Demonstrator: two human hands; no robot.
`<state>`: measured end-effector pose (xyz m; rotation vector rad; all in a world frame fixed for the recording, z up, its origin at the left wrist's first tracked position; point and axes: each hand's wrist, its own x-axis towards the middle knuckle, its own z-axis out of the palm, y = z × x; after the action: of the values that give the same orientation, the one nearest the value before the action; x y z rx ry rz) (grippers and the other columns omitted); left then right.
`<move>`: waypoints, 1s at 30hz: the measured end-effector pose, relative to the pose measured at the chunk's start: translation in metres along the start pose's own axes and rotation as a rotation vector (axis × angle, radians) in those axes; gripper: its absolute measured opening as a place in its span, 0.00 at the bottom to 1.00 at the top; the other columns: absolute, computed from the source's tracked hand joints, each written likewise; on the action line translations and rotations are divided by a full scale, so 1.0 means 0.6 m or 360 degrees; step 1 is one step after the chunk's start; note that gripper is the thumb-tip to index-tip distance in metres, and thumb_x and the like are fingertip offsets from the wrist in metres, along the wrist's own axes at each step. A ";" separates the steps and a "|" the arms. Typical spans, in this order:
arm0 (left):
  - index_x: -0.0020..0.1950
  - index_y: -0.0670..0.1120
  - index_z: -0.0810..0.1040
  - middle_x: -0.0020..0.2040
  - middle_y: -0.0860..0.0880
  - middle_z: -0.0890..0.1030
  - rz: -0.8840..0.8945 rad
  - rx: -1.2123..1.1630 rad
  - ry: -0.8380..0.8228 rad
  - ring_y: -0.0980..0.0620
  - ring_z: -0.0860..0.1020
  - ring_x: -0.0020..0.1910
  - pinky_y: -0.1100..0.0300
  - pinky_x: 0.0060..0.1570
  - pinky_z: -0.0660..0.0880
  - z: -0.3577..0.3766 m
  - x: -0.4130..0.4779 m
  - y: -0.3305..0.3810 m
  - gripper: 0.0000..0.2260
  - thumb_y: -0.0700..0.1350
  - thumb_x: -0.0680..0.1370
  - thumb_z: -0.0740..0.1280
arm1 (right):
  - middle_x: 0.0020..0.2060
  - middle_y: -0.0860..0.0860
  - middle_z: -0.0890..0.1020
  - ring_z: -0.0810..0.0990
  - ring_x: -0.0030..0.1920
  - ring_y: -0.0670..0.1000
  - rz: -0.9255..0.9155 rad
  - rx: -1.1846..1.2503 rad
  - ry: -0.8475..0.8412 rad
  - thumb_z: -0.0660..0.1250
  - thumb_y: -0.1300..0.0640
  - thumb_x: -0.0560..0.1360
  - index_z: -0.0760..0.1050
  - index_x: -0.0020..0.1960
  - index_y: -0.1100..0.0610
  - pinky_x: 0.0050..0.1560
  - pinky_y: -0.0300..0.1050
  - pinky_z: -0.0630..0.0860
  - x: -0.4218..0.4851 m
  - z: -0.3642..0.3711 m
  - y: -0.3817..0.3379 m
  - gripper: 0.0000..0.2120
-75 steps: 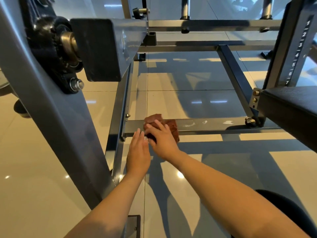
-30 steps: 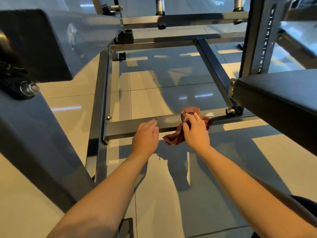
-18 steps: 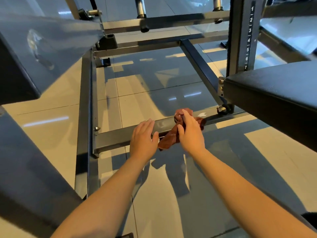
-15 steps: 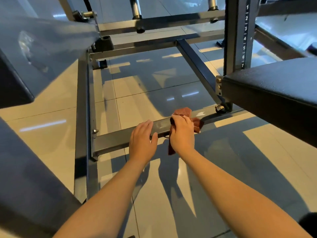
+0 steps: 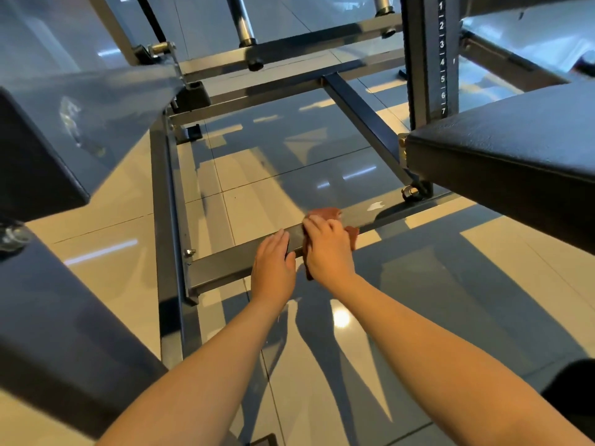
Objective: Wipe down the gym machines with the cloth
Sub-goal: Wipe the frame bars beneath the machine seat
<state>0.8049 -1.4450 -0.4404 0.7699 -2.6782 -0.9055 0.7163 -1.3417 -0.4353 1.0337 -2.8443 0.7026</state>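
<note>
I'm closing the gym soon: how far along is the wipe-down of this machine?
Early, by what shows. The low crossbar left of the hands looks free of marks. In hand: the right hand holds the cloth on that bar, the left hand resting beside it. Left: pale smudges further right on the bar; whether the black pad is wiped cannot be told.

2 hands, 1 cloth, 1 seat pad, 2 chrome rods

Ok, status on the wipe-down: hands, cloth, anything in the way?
Right hand grips brown cloth against the low crossbar. Left hand flat on the bar beside it. Black seat pad overhangs the bar's right end.
</note>
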 end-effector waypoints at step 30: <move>0.78 0.46 0.67 0.79 0.51 0.65 -0.0017 -0.0190 0.0119 0.53 0.58 0.79 0.56 0.79 0.52 0.026 -0.023 0.005 0.20 0.47 0.87 0.53 | 0.56 0.50 0.79 0.76 0.59 0.51 -0.0215 0.0366 0.0015 0.67 0.60 0.78 0.79 0.60 0.56 0.59 0.48 0.77 -0.033 -0.008 0.015 0.11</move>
<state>0.8098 -1.4275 -0.4514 0.7766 -2.5322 -1.0081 0.7254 -1.3220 -0.4383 1.2333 -2.7004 1.0361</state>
